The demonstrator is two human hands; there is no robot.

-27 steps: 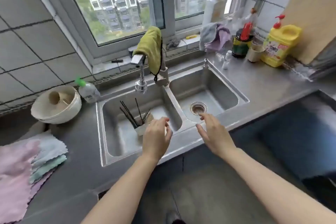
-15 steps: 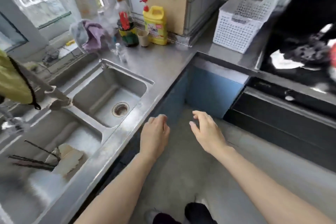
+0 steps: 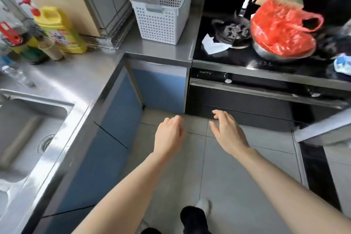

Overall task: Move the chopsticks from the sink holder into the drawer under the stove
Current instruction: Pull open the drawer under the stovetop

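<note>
My left hand (image 3: pixel 169 135) and my right hand (image 3: pixel 227 132) hang over the floor in front of the stove unit, both empty with fingers loosely curled and apart. My right hand's fingertips are close to the black drawer front (image 3: pixel 247 104) under the stove (image 3: pixel 237 57), which is closed. Only the right basin of the sink (image 3: pixel 28 129) shows at the left edge. The chopsticks and their holder are out of view.
A white perforated basket (image 3: pixel 161 7) stands on the counter beside the stove. A pot with a red plastic bag (image 3: pixel 281 28) sits on the stove. A yellow detergent bottle (image 3: pixel 58 30) stands at the back left. Blue cabinet doors (image 3: pixel 159 89) fill the corner. My foot (image 3: pixel 195 216) is below.
The view has swung right from the sink to the stove. The chopsticks and holder have left the view. Both empty hands have moved with it toward the drawer front.
</note>
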